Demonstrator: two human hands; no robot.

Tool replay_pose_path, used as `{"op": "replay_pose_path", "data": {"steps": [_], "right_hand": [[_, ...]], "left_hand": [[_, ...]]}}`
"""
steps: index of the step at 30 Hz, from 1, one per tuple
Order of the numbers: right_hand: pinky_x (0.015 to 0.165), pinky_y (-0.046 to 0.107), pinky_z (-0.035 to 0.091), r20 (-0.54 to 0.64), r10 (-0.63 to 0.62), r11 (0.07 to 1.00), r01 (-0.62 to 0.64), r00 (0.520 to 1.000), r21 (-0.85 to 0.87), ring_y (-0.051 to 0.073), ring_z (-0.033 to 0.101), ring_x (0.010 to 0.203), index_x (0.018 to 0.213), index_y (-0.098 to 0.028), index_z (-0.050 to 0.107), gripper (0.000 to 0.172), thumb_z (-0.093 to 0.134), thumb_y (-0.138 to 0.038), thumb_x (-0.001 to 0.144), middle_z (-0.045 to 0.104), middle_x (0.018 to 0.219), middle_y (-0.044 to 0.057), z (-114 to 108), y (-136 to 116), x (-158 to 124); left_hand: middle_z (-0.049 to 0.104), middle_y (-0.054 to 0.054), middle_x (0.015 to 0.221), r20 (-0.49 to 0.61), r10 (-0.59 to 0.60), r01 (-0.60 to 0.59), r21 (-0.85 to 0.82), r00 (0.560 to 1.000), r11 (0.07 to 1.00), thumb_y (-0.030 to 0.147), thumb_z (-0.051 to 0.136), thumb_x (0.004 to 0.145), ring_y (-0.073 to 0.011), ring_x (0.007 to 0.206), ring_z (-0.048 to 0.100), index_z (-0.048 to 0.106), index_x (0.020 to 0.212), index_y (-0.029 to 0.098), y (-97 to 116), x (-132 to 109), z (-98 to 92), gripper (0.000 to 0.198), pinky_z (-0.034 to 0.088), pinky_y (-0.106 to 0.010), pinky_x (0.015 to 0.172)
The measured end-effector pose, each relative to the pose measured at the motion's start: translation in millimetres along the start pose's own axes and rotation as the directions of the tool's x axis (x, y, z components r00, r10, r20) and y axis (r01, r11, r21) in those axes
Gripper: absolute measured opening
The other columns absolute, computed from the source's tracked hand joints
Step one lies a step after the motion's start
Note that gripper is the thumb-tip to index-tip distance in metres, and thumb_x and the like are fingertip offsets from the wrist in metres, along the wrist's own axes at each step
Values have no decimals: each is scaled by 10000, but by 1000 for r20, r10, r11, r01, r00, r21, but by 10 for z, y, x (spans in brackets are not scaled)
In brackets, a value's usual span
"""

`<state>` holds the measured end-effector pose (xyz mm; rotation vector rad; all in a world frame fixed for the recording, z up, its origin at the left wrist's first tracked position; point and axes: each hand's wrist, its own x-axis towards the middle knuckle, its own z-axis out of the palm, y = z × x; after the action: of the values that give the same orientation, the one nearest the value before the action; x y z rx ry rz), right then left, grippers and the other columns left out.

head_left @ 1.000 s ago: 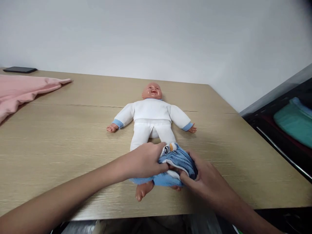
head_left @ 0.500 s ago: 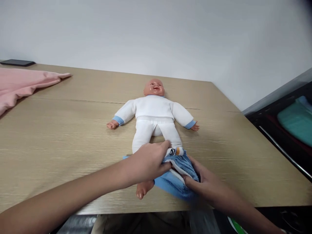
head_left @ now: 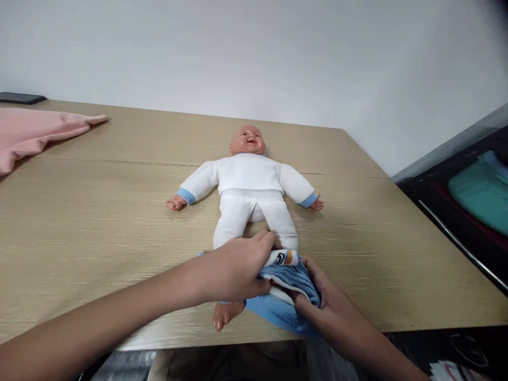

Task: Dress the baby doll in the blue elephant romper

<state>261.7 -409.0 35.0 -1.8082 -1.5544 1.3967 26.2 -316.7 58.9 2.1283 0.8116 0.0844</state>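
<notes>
A baby doll (head_left: 248, 182) in a white top and white trousers lies on its back on a light wooden table (head_left: 99, 211), head toward the wall. A bunched blue knitted garment (head_left: 288, 288) with a white edge and a small patch sits over the doll's lower legs. My left hand (head_left: 234, 270) is closed on the garment's left side, over the doll's left shin. My right hand (head_left: 317, 296) grips its right side near the table's front edge. One bare doll foot (head_left: 222, 315) sticks out below my left hand.
A pink cloth (head_left: 32, 135) lies at the table's far left, with a dark phone (head_left: 19, 98) behind it by the wall. To the right, a dark shelf (head_left: 444, 211) holds a folded teal cloth (head_left: 482, 196). The table's front edge runs just under my hands.
The blue garment has slid down from the doll's knees toward its feet, baring more white trouser leg. Both hands moved with it toward me.
</notes>
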Motion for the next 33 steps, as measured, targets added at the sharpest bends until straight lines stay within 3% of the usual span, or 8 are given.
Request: {"op": "replay_pose_path", "data": {"steps": [5, 9, 15, 20, 25, 29, 33], "right_hand": [[1290, 560, 463, 178, -32, 995, 16, 984, 96, 382, 569, 1534, 1659, -237, 461, 789, 709, -494, 955, 615, 1628, 161, -12, -69, -49], [1196, 548, 551, 204, -51, 997, 39, 978, 65, 406, 617, 1470, 1617, -213, 524, 758, 708, -414, 909, 673, 1545, 167, -27, -49, -116], [1069, 490, 592, 66, -140, 986, 145, 988, -78, 361, 696, 1288, 1448, -232, 612, 581, 674, -284, 872, 745, 1327, 118, 36, 178, -133], [989, 461, 583, -109, -175, 977, 159, 979, -139, 329, 712, 1148, 1352, -235, 591, 490, 691, -296, 876, 740, 1244, 95, 156, 218, -41], [925, 367, 569, -219, -316, 948, 315, 923, -41, 269, 689, 1069, 1275, -252, 602, 402, 711, -265, 889, 712, 1143, 42, 183, 272, 19], [825, 298, 576, -219, -318, 928, 350, 923, 126, 234, 696, 987, 1157, -260, 656, 240, 765, -348, 962, 713, 1035, 11, 133, 299, 129], [793, 275, 598, -208, -337, 906, 376, 918, 192, 209, 723, 925, 1154, -271, 658, 307, 839, -426, 960, 732, 1021, -3, 69, 231, 270]], "left_hand": [[710, -116, 1296, -23, 32, -32, 12, 999, 999, 192, 692, 898, -315, 1114, 718, 491, 1209, 237, 6, 5, 41, 373, 567, -449, 941], [707, -139, 1324, -11, 20, -20, 16, 1000, 1000, 184, 700, 907, -345, 1171, 716, 510, 1256, 212, 35, 5, 33, 398, 572, -485, 988], [678, -190, 1428, 51, 31, -29, -43, 998, 999, 177, 765, 876, -388, 1267, 693, 496, 1447, 159, 35, -15, -1, 631, 577, -516, 1027], [690, -148, 1441, -16, 32, -34, -213, 999, 976, 132, 790, 798, -358, 1310, 685, 524, 1444, 197, -100, 30, 11, 702, 571, -500, 1082], [635, -149, 1554, -74, 18, -42, -338, 997, 940, 116, 779, 795, -341, 1429, 623, 541, 1441, 216, -117, 23, -56, 695, 515, -497, 1199], [594, -136, 1588, -66, 36, -58, -367, 997, 928, 97, 765, 807, -333, 1460, 596, 499, 1526, 236, -80, -24, -125, 779, 499, -487, 1219], [594, -96, 1545, -55, 63, -81, -446, 996, 891, 91, 772, 783, -317, 1408, 615, 501, 1537, 267, -157, -13, -215, 820, 521, -445, 1161]]}}
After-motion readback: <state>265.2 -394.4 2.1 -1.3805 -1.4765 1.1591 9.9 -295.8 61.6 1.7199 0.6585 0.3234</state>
